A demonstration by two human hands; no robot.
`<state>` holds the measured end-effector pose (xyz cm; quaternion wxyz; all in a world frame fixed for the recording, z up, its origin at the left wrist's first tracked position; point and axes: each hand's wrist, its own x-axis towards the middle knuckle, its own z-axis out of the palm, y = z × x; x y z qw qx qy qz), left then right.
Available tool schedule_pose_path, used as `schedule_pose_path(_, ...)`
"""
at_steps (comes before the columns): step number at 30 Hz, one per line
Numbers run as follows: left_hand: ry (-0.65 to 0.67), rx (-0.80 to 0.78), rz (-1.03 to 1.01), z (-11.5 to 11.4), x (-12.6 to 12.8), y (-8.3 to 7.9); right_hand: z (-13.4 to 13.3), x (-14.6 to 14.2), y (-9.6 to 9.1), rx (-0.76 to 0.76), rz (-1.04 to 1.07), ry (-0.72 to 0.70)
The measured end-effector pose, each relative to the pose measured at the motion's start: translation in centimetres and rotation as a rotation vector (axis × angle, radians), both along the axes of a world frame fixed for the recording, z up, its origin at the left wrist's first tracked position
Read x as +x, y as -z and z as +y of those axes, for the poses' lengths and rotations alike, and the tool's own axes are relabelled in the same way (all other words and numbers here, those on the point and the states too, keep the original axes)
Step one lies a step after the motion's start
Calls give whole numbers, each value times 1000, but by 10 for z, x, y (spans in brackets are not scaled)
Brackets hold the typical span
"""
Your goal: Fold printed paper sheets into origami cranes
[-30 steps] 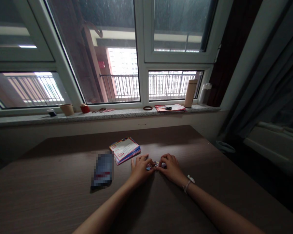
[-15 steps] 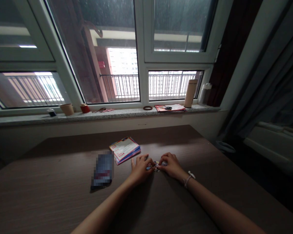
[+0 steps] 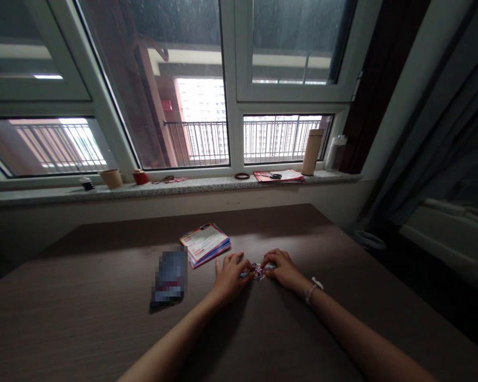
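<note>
A small multicoloured piece point(image 3: 258, 272), which looks like crumpled or folded printed paper, lies low over the dark wooden table point(image 3: 103, 329). My left hand point(image 3: 231, 276) pinches its left side between thumb and forefinger, with the other fingers loosely bent. From the right, my right hand point(image 3: 283, 269) has its thumb and fingertips closed on the opposite side. Fingers cover both ends, so the exact kind is hard to make out. Just beyond my left hand lies a stack of printed cards or leaflets point(image 3: 205, 244).
Left of the stack is a blurred-out dark flat object point(image 3: 169, 278). On the windowsill point(image 3: 211, 184) stand a paper cup point(image 3: 111, 179), a red spool-like item point(image 3: 141, 177), scissors point(image 3: 276, 176) on papers, a tan flask point(image 3: 312, 153) and a clear bottle point(image 3: 336, 153).
My right hand has shifted slightly to the right, so more of the multicoloured piece shows between the hands. My left hand is nearly where it was.
</note>
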<state>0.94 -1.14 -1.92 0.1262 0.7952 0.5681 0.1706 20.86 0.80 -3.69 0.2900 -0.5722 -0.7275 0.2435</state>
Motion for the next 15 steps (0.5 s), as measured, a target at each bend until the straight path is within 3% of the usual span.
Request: schedule_pose_path(15, 20, 78, -167, -4, -5, -1, -18, -2, -5, 181, -52, -64)
